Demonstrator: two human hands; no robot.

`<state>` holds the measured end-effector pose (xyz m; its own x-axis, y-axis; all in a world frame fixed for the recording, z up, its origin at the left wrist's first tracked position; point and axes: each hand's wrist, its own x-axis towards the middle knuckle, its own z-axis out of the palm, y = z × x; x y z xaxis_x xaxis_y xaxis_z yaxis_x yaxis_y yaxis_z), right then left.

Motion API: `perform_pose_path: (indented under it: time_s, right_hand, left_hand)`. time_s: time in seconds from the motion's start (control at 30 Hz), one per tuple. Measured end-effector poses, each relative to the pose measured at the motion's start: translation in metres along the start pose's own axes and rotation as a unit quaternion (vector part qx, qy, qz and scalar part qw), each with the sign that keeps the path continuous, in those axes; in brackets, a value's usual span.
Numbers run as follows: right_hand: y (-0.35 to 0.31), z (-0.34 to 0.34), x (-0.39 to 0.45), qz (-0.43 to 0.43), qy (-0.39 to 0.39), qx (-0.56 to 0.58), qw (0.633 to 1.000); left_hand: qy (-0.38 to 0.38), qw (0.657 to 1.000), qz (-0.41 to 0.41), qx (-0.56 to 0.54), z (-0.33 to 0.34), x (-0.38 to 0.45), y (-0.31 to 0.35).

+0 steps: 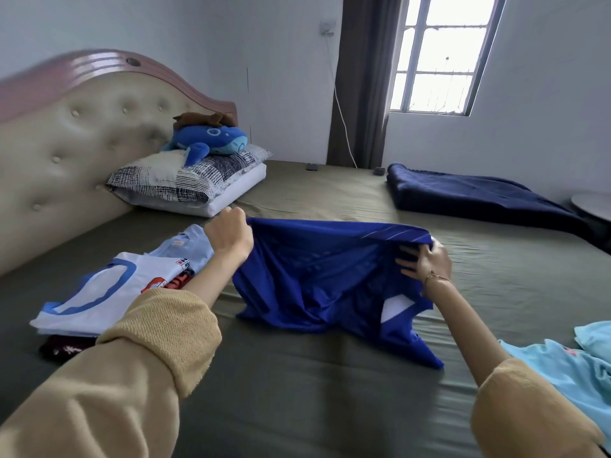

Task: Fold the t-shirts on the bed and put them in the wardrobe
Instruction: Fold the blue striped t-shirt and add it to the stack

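Head view: both hands, left and right, gripping limp, crumpled blue t-shirt.

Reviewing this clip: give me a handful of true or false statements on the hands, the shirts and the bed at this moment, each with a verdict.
1. Both hands grip the royal blue t-shirt by its upper edge. True: the left hand and right hand each hold an end.
2. The blue shirt hangs wholly clear of the bed. False: its lower part rests on the sheet.
3. A stack of folded shirts lies to the person's left. True.
4. The light blue t-shirt at right is neatly folded. False: it lies rumpled.
5. The whale plush sits on the dark blue blanket. False: it sits on the pillows.
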<state>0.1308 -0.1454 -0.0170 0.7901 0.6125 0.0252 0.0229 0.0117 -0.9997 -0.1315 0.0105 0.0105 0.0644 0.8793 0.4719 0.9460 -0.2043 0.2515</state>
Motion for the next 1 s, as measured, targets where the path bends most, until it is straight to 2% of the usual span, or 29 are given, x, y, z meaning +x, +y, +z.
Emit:
perform_pose_path:
  time_s: [0.1,0.2,0.27,0.37,0.47,0.53,0.6,0.7,0.8,0.9,1.0]
  right_hand:
    - [-0.01,0.006,-0.001,-0.022,-0.009,0.054,0.998]
    - [-0.022,0.011,0.004,-0.041,-0.017,0.085,0.995]
    - [-0.026,0.012,0.012,-0.08,0.001,0.063,0.995]
    - [-0.028,0.008,0.016,-0.149,0.04,0.025,0.988]
    - [-0.026,0.001,0.017,-0.162,0.046,0.005,0.986]
    - [-0.021,-0.003,0.017,-0.148,0.033,-0.024,0.988]
    - [-0.016,-0.007,0.02,-0.124,0.047,-0.048,0.99]
    - [-0.014,-0.02,0.023,-0.125,0.097,-0.138,0.978]
    - [-0.014,-0.032,0.017,-0.141,0.129,-0.312,0.931]
    - [-0.012,-0.036,0.015,-0.169,0.157,-0.405,0.885]
    - [-0.001,-0.039,0.012,-0.161,0.135,-0.507,0.836]
  left_hand:
    - [-0.015,0.994,-0.081,-0.078,-0.013,0.004,0.006]
    - [-0.085,0.939,-0.15,-0.298,-0.023,0.024,0.016]
    - [-0.049,0.9,-0.138,-0.409,-0.03,0.031,0.025]
    - [-0.012,0.885,-0.076,-0.459,-0.036,0.029,0.034]
    - [-0.038,0.883,-0.047,-0.465,-0.03,0.022,0.037]
    - [-0.082,0.882,-0.074,-0.457,-0.025,0.018,0.037]
    - [-0.106,0.896,-0.106,-0.419,-0.015,0.016,0.033]
    - [-0.058,0.916,-0.142,-0.37,-0.005,0.016,0.021]
    - [-0.034,0.93,-0.146,-0.336,-0.001,0.013,0.008]
    - [-0.001,0.94,-0.146,-0.31,-0.002,0.014,0.005]
    - [0.037,0.969,-0.095,-0.224,0.004,0.004,0.003]
